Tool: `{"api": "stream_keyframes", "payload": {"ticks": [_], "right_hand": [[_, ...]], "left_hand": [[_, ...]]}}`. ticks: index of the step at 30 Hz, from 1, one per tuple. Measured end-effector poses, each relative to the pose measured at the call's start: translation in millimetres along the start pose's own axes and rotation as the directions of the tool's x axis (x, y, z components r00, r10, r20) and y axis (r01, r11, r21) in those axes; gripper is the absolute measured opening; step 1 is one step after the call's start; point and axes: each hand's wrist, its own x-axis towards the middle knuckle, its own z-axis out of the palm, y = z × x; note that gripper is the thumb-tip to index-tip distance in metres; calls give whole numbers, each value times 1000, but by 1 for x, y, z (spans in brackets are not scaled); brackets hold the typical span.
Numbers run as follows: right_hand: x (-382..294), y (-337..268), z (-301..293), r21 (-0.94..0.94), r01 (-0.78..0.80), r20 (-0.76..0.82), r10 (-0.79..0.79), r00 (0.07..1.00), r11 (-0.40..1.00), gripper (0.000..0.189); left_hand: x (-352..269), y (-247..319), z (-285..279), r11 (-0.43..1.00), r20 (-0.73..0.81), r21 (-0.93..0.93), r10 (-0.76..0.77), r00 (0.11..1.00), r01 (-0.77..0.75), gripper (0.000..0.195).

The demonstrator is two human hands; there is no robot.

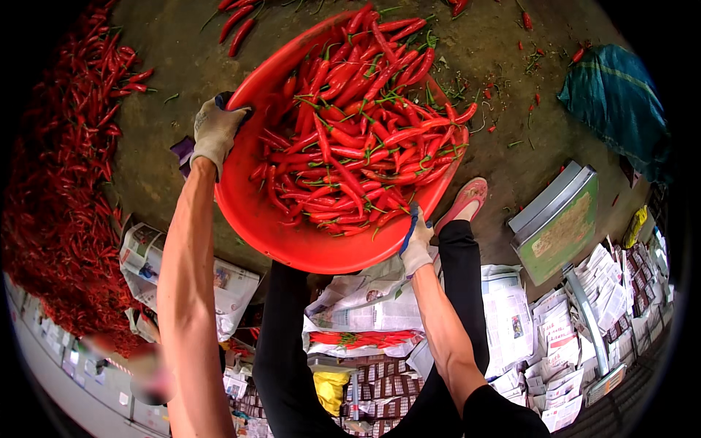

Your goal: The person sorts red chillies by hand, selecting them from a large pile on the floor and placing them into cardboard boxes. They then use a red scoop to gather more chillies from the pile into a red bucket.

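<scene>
A large red plastic basin [246, 230] is tilted before me, its far right side heaped with red chili peppers [350, 148] on green stems. My left hand [219, 128], in a pale work glove with a dark coated palm, grips the basin's left rim. On the near right rim is my right hand [417, 238], gloved the same way. Its fingers are partly hidden where they meet the plastic. Some chilies lie right up at the far rim. The basin covers part of the concrete floor and of my left leg.
A big pile of chilies [71, 186] spreads along the left. To the right stand a platform scale [558, 222] and a teal woven sack [613, 104]. Newspaper-lined crates [558, 350] are stacked at the lower right. Another lined crate of chilies [361, 338] sits between my legs.
</scene>
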Motion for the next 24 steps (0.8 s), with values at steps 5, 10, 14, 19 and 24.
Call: {"api": "stream_keyframes", "payload": {"ticks": [5,10,14,19,24], "right_hand": [[-16,-9,-12,270,97,135,-137,981,958,33],[-61,-43,-76,144,225,218,-253,943,964,42],[-82,-102,-91,85,294,325,-305,895,952,39],[-89,-182,-77,144,374,455,-397,797,916,33],[-159,-256,-114,116,467,532,-452,716,877,34]], "left_hand": [[-41,-36,-10,946,-103,-238,200,974,-220,37],[-181,-72,-47,771,-91,-637,-101,991,20,29],[-220,-90,-59,832,-199,-549,-218,956,75,23],[-238,-48,-67,631,-132,-769,-316,939,104,18],[-321,-23,-114,435,-139,-900,-341,930,25,19]]}}
